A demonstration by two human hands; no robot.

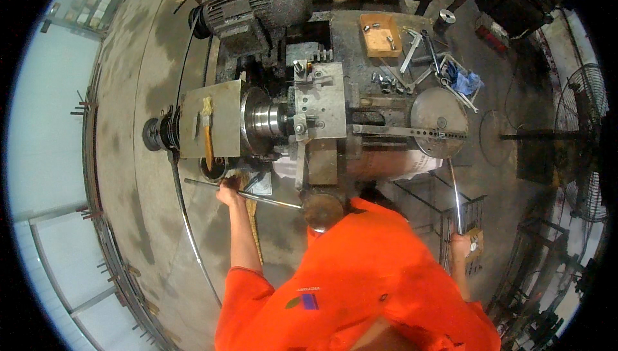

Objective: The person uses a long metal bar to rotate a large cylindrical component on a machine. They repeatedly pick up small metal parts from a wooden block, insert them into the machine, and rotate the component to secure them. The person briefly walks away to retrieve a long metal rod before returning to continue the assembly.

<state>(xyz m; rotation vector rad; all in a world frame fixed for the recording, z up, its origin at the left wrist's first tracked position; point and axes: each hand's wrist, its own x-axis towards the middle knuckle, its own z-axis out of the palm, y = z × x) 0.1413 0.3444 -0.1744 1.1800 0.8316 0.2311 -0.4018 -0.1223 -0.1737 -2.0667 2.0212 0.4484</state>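
My left hand (228,192) is closed round a long metal lever (273,202) that runs to a round hub (323,212) close in front of my body. Out to the right, my right hand (459,246) grips a shiny metal handle (456,190), which slopes down from below a large round disc (438,116). Between them stands a greasy machine with a bright ringed metal cylinder (265,121) at its spindle. Beside the cylinder sits a bolted steel block (324,103). A perforated flat bar (399,132) stretches from the block side across the disc.
A yellow-handled brush (208,138) lies on the grey box cover (225,109). Behind is a big motor (257,9) with a belt. At the back right are a wooden tray (380,35), wrenches and a blue rag (466,82). A fan (582,138) stands far right.
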